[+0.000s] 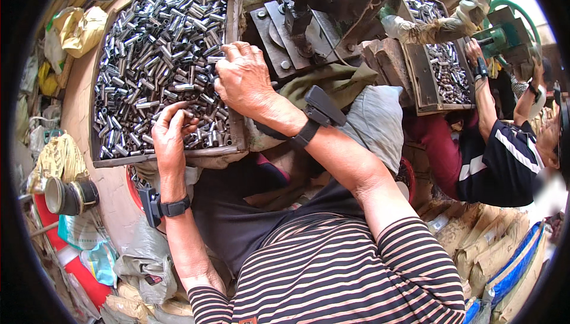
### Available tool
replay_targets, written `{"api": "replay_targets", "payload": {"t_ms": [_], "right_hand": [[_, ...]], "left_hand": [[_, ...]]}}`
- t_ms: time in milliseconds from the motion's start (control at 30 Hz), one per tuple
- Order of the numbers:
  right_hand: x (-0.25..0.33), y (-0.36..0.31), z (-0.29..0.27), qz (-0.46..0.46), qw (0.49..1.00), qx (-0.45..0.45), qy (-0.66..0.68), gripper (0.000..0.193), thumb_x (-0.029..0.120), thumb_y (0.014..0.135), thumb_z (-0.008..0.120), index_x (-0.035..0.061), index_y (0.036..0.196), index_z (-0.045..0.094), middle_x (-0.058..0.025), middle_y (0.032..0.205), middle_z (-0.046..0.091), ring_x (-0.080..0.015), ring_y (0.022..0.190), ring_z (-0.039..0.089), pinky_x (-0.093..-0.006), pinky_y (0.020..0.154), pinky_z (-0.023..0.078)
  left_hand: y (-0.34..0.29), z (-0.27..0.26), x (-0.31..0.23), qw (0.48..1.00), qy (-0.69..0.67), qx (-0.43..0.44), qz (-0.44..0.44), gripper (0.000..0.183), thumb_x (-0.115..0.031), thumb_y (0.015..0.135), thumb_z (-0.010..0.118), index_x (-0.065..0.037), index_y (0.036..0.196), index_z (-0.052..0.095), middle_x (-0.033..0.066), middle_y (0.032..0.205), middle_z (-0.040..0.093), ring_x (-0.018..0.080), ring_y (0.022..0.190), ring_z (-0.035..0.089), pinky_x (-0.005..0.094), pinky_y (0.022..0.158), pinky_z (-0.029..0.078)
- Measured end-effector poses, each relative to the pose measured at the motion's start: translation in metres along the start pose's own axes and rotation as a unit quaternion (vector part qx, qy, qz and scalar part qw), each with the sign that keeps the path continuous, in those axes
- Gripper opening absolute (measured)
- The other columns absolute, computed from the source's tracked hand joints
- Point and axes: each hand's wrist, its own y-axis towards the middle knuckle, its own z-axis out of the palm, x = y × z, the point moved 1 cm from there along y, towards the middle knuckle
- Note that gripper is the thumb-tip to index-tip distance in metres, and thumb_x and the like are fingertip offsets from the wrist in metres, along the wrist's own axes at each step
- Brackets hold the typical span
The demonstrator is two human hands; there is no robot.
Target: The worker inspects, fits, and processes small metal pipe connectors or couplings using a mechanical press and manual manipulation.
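A striped shirt fills the foreground before a wooden tray. A worker's left hand, fingers curled narrow, crosses the near rim; the right hand, fingers bunched, spans the right wall. Short metal tubes lie heaped beneath and beyond both; any grip cannot be told. Open room lies above the heap's far left.

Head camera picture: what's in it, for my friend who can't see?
A person's left hand and right hand are over a wooden tray heaped with short metal tubes, beside a metal machine. To the right, another person is beside a similar tray.
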Motion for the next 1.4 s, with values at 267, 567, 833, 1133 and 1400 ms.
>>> {"api": "replay_targets", "payload": {"t_ms": [267,567,833,1133,1400], "right_hand": [[-0.007,-0.021,-0.037,0.231,0.877,0.107,0.408,0.012,0.012,0.084,0.065,-0.0003,0.086,0.064,-0.0036,0.074,0.062,-0.0084,0.066,0.057,-0.026,0.061,0.047],[0.001,-0.044,-0.046,0.376,0.641,0.176,0.645,0.012,0.012,0.09,0.061,0.0004,0.092,0.061,-0.0042,0.076,0.062,-0.0108,0.065,0.063,-0.0233,0.058,0.051],[0.013,-0.059,-0.045,0.36,0.625,0.26,0.643,0.025,0.005,0.086,0.058,-0.0017,0.109,0.053,-0.0072,0.079,0.06,-0.0125,0.063,0.061,-0.026,0.057,0.052],[0.002,-0.054,-0.056,0.379,0.64,0.149,0.652,0.016,0.018,0.088,0.065,0.0041,0.087,0.058,-0.0046,0.074,0.062,-0.0122,0.064,0.063,-0.0228,0.054,0.05],[0.012,-0.058,-0.04,0.398,0.632,0.104,0.656,0.023,0.022,0.087,0.068,0.0035,0.078,0.057,-0.0031,0.064,0.058,-0.0089,0.051,0.055,-0.0221,0.046,0.044]], "left_hand": [[-0.016,0.032,-0.009,0.992,-0.118,0.032,0.003,0.013,-0.013,0.093,0.058,-0.004,0.102,0.061,0.0029,0.083,0.064,0.0075,0.064,0.059,0.0191,0.055,0.048],[-0.031,0.041,-0.011,0.983,-0.169,0.073,-0.019,0.011,-0.008,0.093,0.054,-0.002,0.103,0.056,0.0085,0.087,0.065,0.014,0.073,0.066,0.0228,0.062,0.054],[-0.042,0.045,-0.005,0.982,-0.17,0.084,-0.019,0.011,-0.008,0.093,0.055,-0.003,0.102,0.058,0.0072,0.088,0.066,0.013,0.073,0.065,0.0223,0.063,0.054],[-0.045,0.042,-0.009,0.981,-0.185,0.055,-0.017,0.013,-0.01,0.093,0.057,-0.005,0.104,0.06,0.0057,0.091,0.066,0.012,0.072,0.064,0.0238,0.063,0.053],[-0.048,0.046,-0.013,0.977,-0.201,0.069,-0.027,0.013,-0.007,0.091,0.058,-0.004,0.104,0.06,0.0055,0.091,0.065,0.0125,0.073,0.064,0.0235,0.064,0.054]]}}
